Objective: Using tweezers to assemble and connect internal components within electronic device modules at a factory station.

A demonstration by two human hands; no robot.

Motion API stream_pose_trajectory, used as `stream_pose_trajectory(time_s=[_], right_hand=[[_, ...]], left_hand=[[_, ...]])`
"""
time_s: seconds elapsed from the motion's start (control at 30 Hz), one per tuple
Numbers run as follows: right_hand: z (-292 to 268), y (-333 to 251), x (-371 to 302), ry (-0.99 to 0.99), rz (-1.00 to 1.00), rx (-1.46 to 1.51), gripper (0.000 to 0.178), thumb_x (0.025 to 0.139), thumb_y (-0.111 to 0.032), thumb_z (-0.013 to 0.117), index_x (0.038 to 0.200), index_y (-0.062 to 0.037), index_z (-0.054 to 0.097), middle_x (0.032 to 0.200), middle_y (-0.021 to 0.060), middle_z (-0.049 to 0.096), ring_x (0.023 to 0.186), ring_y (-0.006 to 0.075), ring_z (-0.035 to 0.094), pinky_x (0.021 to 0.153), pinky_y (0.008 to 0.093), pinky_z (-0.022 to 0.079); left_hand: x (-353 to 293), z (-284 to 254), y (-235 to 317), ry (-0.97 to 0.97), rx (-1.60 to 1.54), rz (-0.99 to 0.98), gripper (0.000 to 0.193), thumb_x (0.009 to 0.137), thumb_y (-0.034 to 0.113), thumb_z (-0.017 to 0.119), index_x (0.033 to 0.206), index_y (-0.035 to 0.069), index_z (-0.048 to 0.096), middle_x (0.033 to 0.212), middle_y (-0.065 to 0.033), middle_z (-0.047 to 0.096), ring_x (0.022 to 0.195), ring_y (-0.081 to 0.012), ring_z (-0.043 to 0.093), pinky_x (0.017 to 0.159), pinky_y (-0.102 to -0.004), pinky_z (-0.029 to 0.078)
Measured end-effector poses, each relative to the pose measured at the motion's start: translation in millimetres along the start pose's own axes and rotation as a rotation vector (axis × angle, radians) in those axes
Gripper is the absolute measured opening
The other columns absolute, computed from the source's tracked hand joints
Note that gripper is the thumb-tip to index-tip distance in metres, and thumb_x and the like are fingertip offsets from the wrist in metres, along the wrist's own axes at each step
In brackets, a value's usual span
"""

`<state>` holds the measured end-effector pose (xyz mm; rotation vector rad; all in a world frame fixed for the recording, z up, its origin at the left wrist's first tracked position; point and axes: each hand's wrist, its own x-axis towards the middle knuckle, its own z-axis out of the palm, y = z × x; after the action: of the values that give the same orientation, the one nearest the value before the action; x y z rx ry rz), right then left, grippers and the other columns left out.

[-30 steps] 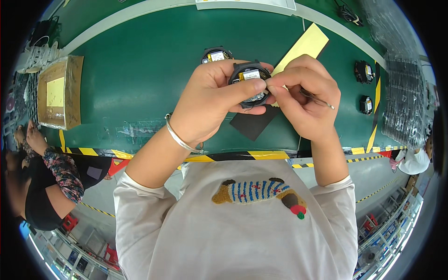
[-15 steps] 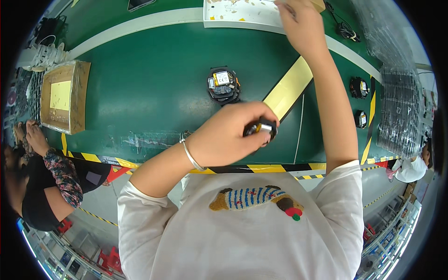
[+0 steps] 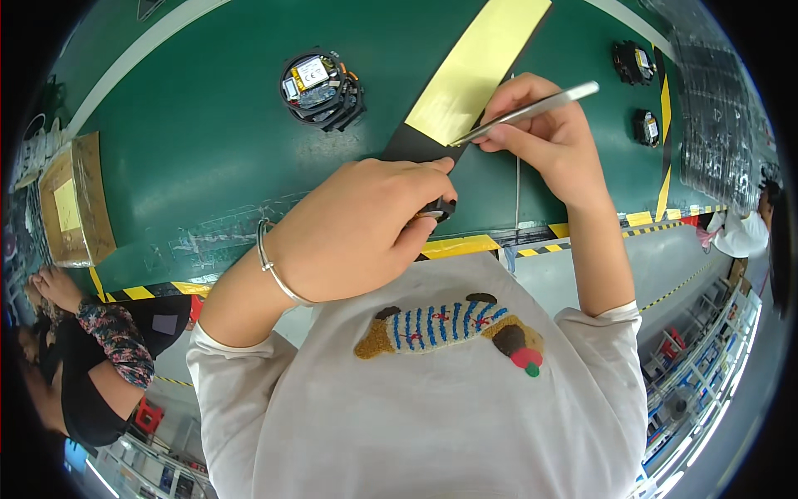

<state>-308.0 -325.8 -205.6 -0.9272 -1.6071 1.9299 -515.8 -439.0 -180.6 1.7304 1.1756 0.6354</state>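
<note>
Between the fingers of my right hand [image 3: 553, 141] are slim metal tweezers [image 3: 544, 106], slanting down to the left. Their tip meets the near end of a yellow adhesive sheet [image 3: 478, 71], which lies on a long black strip [image 3: 413, 146]. My left hand [image 3: 353, 229] is closed round a small black round watch-like module [image 3: 440, 208], mostly hidden by the fingers. Its index fingertip rests at the black strip's near end, close to the tweezers' tip. Beyond the left hand, a stack of round black watch modules [image 3: 320, 90] shows a white-labelled battery on top.
Two more black modules, a farther one [image 3: 633, 62] and a nearer one [image 3: 646, 128], sit at the right beside striped tape. Clear plastic trays [image 3: 715, 125] are piled past them. A cardboard box [image 3: 91, 200] stands at the left, near another person's hand [image 3: 58, 289].
My right hand has come back from the white box at the far side to the yellow sheet's near end. The left hand keeps its module, its index finger now at the strip. The view has shifted.
</note>
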Motion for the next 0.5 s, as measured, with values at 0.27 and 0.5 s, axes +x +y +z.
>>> stream_pose_trajectory(time_s=[0.27, 0.5], right_hand=[[-7.9, -6.3, 4.0, -0.004, 0.029, 0.186, 0.009, 0.083, 0.000, 0.061, 0.090, 0.0010, 0.055, 0.083, 0.0099, 0.064, 0.082, 0.0213, 0.068, 0.071, 0.0277, 0.057], [15.3, -36.4, 10.8, 0.047, -0.157, 0.490, 0.011, 0.089, -0.005, 0.049, 0.099, 0.0004, 0.047, 0.086, 0.0179, 0.064, 0.086, 0.0318, 0.067, 0.073, 0.0345, 0.059]], left_hand=[[0.7, -1.0, 2.5, -0.013, -0.015, -0.025, 0.023, 0.078, 0.002, 0.060, 0.100, 0.002, 0.059, 0.111, -0.0173, 0.063, 0.065, -0.0247, 0.062, 0.058, -0.0299, 0.048], [9.8, -18.3, 11.2, 0.383, -0.902, -0.237, 0.029, 0.088, 0.004, 0.052, 0.116, -0.003, 0.052, 0.100, -0.0149, 0.063, 0.087, -0.0213, 0.066, 0.068, -0.0268, 0.057]])
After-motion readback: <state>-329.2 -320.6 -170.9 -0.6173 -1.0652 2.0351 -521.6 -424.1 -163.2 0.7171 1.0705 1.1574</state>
